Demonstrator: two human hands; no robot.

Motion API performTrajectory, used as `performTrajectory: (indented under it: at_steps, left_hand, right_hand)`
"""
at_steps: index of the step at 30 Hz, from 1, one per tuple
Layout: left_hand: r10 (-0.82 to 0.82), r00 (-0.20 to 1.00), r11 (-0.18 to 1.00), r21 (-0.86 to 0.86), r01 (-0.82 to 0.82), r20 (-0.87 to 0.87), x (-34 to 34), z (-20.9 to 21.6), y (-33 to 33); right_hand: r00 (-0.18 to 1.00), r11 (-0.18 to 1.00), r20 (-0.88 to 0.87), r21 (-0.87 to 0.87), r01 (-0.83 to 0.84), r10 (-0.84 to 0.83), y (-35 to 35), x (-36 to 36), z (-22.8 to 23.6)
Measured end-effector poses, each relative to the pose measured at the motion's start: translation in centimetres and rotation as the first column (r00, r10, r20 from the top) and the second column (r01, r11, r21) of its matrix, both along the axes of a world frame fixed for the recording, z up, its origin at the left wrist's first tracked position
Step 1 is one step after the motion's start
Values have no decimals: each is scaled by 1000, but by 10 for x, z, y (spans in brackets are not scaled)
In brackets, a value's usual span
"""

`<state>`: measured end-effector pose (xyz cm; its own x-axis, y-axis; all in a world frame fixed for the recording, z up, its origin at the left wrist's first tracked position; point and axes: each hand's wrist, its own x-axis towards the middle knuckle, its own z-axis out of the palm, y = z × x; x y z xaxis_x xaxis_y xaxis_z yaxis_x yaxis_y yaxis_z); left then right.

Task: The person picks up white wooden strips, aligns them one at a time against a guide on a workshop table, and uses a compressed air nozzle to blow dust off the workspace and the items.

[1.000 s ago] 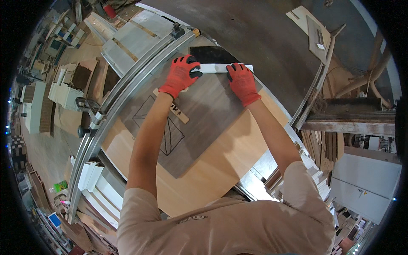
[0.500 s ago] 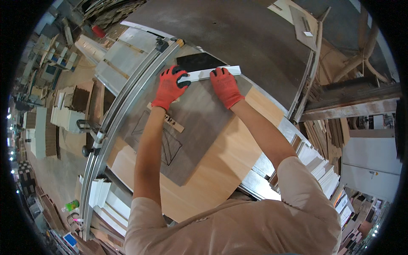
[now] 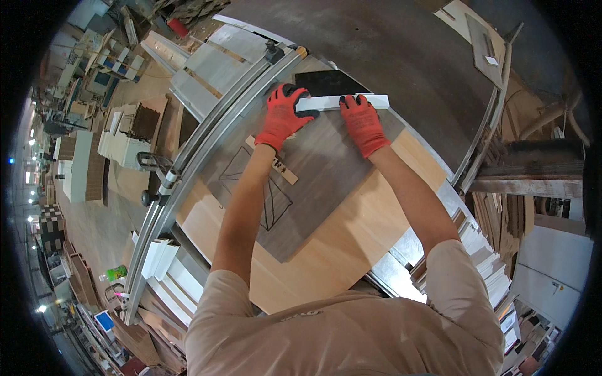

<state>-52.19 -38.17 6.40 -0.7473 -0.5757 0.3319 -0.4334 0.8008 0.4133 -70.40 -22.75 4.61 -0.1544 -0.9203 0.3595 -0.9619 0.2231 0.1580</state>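
Both of my hands wear red gloves with black fingertips and work at a white rectangular bar [image 3: 327, 103]. It lies across the far end of a grey-brown board [image 3: 326, 182], in front of a black plate [image 3: 332, 83]. My left hand [image 3: 283, 118] is closed round the bar's left end, thumb on the near side. Fingers of my right hand [image 3: 364, 127] curl over the bar right of its middle. Near my left wrist, a short wooden strip [image 3: 288, 174] with dark marks rests on the board, beside black drawn lines. A pale wood panel [image 3: 326, 276] lies under the board.
A long metal rail [image 3: 207, 141] with a knobbed clamp [image 3: 164, 185] runs along the left. Beyond my hands spreads a large dark table surface [image 3: 376, 50]. White panels [image 3: 182, 282] stand at lower left, and white strips [image 3: 486, 263] are stacked at right.
The whole view has shifted, so the scene sits farther right and slightly higher. Both hands stay on the bar, with little visible change in their hold.
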Motion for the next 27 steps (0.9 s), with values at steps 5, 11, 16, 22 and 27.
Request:
performTrajectory:
  at_steps: [5, 11, 16, 22, 27]
  left_hand:
    - [163, 980, 986, -63, -156, 113, -7, 6, 19]
    - [105, 990, 992, -80, -97, 92, -6, 0, 12]
    - [129, 982, 988, -100, -116, 135, -8, 5, 14]
    - [131, 978, 984, -143, -107, 164, -6, 9, 18]
    - [120, 979, 981, -173, -91, 166, -7, 11, 21]
  right_hand:
    - [994, 993, -9, 41, 107, -107, -8, 16, -2]
    - [992, 992, -26, 26, 126, -125, -11, 20, -2]
    - [991, 990, -52, 69, 123, -120, -9, 22, 2]
    - [991, 992, -66, 20, 121, -119, -14, 22, -5]
    - [987, 991, -93, -9, 134, -134, -13, 23, -7]
